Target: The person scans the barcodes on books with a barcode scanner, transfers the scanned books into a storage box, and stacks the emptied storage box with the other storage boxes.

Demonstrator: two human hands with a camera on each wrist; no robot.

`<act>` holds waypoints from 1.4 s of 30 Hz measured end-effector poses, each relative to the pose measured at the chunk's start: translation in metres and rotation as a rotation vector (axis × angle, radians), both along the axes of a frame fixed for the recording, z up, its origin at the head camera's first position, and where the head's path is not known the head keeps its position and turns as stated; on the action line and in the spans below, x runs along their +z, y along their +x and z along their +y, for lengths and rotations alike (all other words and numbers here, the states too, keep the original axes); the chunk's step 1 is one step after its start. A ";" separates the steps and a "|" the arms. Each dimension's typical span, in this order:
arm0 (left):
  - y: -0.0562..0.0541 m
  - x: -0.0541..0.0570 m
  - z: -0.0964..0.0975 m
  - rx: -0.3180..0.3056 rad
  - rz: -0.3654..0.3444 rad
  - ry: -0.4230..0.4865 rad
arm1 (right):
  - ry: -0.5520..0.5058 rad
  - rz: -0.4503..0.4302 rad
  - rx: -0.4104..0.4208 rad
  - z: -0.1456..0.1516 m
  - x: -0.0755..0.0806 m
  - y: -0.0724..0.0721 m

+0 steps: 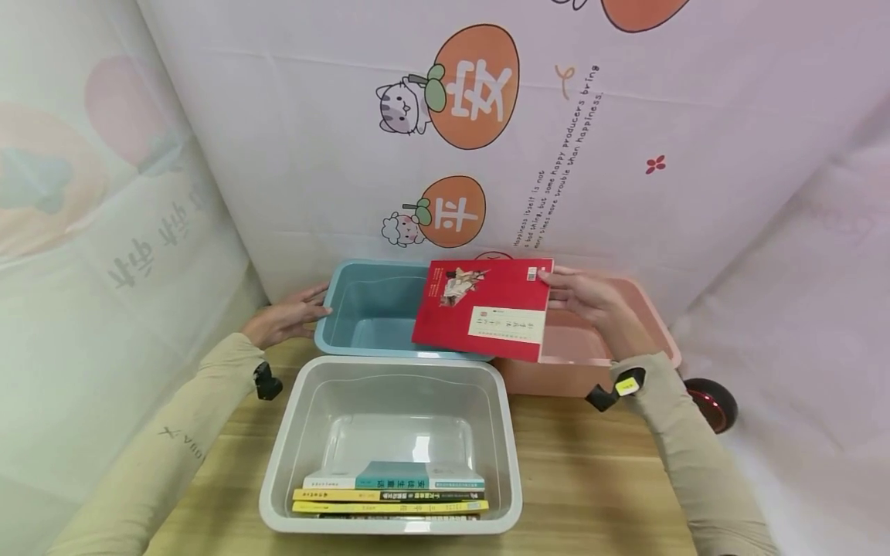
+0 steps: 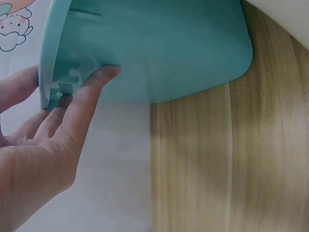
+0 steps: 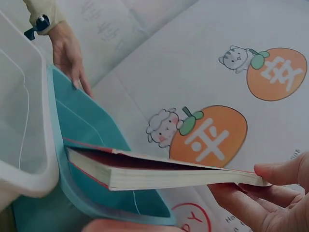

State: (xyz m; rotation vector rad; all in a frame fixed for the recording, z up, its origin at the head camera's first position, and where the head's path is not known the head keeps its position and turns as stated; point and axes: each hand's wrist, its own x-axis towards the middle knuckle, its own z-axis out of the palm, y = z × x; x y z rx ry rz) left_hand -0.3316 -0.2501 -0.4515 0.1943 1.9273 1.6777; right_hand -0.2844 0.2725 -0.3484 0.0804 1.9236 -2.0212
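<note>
Red-covered paperback book (image 1: 483,307) is hovering over the teal plastic bin (image 1: 368,309), pinched by the right hand (image 1: 580,297) while the flat-fingered left hand (image 1: 288,318) is steadying the rim; lowering it level seems wisest.

The backdrop cloth (image 1: 626,193) carries the character 安 on its upper orange fruit (image 1: 476,86), 平 on the lower one (image 1: 452,211), and slanted English lines partly readable as "happiness". The left sleeve (image 1: 174,444) reads "X-V".
</note>
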 end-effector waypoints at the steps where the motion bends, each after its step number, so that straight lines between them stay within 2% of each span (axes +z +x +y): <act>1: 0.000 0.000 0.000 -0.002 0.001 0.002 | -0.002 0.007 0.020 -0.006 -0.002 -0.004; 3: 0.000 -0.001 -0.001 -0.001 -0.002 0.006 | -0.008 -0.010 0.062 -0.018 -0.005 -0.016; 11: 0.001 0.000 -0.001 0.020 -0.005 -0.002 | 0.050 -0.047 0.025 -0.052 -0.018 -0.039; 20: 0.002 0.001 -0.001 0.035 -0.008 0.003 | 0.087 -0.073 -0.011 -0.087 -0.030 -0.059; 25: 0.002 0.002 -0.001 0.037 -0.018 0.007 | 0.138 -0.093 -0.081 -0.107 -0.036 -0.065; 33: 0.004 0.003 0.002 0.053 -0.021 0.025 | 0.152 -0.106 -0.127 -0.129 -0.050 -0.078; 38: 0.005 0.002 0.004 0.065 -0.034 0.014 | 0.184 -0.104 -0.090 -0.142 -0.055 -0.076; 42: 0.004 0.002 0.006 0.062 -0.040 0.021 | 0.228 -0.004 -0.058 -0.143 -0.047 -0.071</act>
